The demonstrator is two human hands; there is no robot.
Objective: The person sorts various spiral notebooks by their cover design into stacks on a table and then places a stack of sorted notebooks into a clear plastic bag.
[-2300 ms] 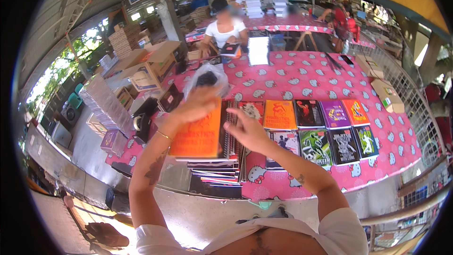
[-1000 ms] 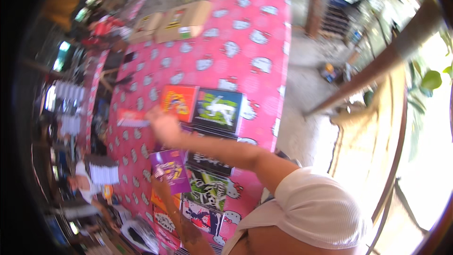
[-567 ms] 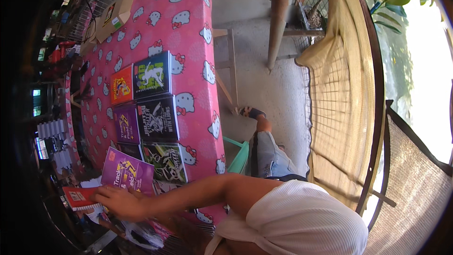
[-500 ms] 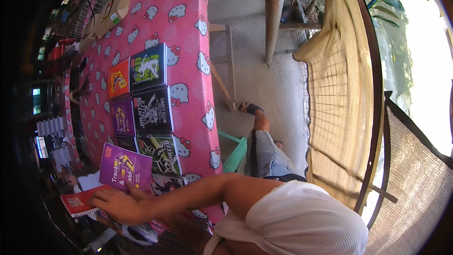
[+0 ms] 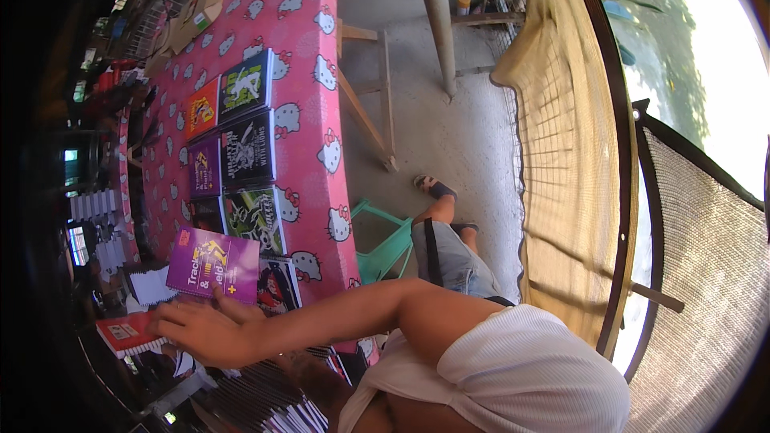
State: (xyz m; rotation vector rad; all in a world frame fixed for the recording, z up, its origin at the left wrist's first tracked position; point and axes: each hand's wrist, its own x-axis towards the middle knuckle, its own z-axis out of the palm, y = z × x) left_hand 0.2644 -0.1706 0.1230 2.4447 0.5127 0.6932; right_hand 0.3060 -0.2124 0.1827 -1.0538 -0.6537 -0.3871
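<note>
My right arm crosses over my left one, both reaching toward the left. My left hand (image 5: pixel 238 307) grips the lower edge of a purple spiral notebook (image 5: pixel 212 265) with a yellow figure on its cover; the thumb shows on the front, the other fingers are hidden. At the end of a red spiral notebook (image 5: pixel 122 332), my right hand (image 5: pixel 200 335) has its fingers bent over the edge; its thumb is out of sight. The purple notebook is tilted above rows of dark, orange and purple notebooks (image 5: pixel 249 150) lying on the table.
A pink table cover (image 5: pixel 309 192) with white cat faces spreads under the notebooks. Cardboard boxes (image 5: pixel 192 20) stand at its far end. Stacks of notebooks (image 5: pixel 293 417) lie below my arms. Beside the table are a green plastic stool (image 5: pixel 389 244), a post (image 5: pixel 435 24) and tan netting (image 5: pixel 569 168).
The view has shifted slightly, showing more of the green stool and the notebook stacks below my arms. Both hands remain at the purple and red notebooks.
</note>
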